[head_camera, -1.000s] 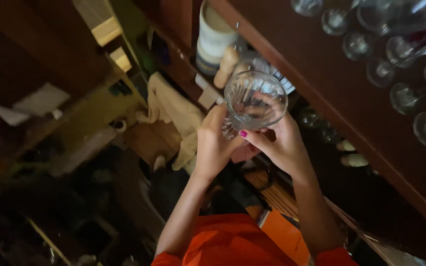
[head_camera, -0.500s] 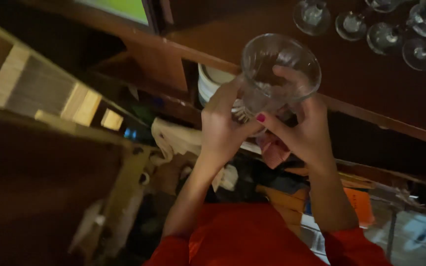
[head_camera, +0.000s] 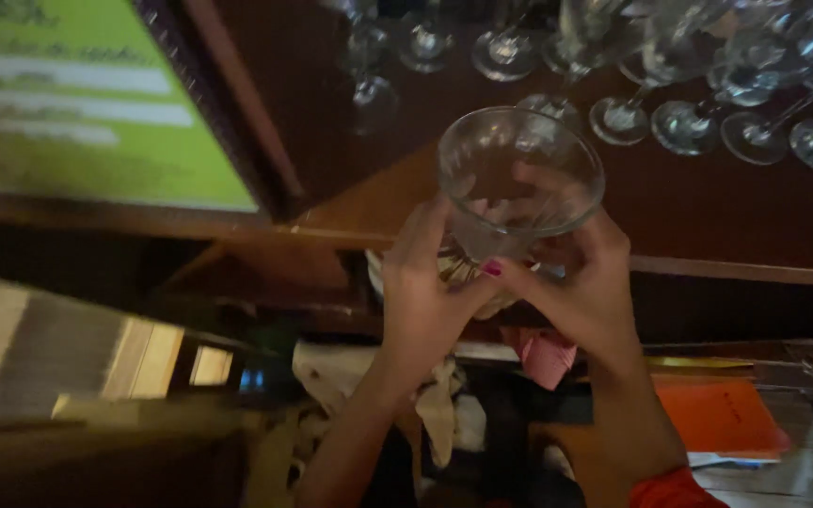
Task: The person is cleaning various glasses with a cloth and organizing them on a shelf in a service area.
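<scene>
Both my hands hold up a clear drinking glass (head_camera: pixel 519 179) with its open mouth toward the camera. My left hand (head_camera: pixel 425 301) wraps the glass's lower left side. On the lower right side is my right hand (head_camera: pixel 585 287), its thumb with a pink nail pressed against the base. The glass is raised close under a row of stemmed glasses (head_camera: pixel 670 85) hanging upside down from a dark wooden rack.
A green lit screen (head_camera: pixel 68 103) fills the upper left. A dark wooden shelf edge (head_camera: pixel 736 273) runs across behind the hands. Below lie crumpled pale cloths (head_camera: pixel 425 395), a pink item (head_camera: pixel 548 353) and an orange folder (head_camera: pixel 722 414).
My hands have lifted the glass higher, nearer the hanging stemware. The view has tilted up, bringing the green screen and more of the rack into sight.
</scene>
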